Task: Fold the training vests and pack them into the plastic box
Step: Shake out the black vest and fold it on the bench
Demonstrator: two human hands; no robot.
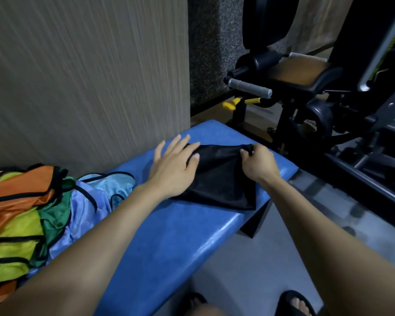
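Observation:
A black training vest (221, 179) lies partly folded on the far end of a blue padded bench (173, 236). My left hand (172, 166) lies flat on the vest's left side, fingers spread and straight. My right hand (258, 161) pinches the vest's far right corner between thumb and fingers. A heap of loose vests (30, 215) in orange, yellow, green and light blue, all with black trim, sits on the bench at the left. No plastic box is in view.
A beige wall (87, 76) runs along the bench's far side. A black gym machine (317, 92) with a grey handle and yellow levers stands close beyond the bench's right end. Grey floor (249, 258) lies in front, with my sandalled feet at the bottom edge.

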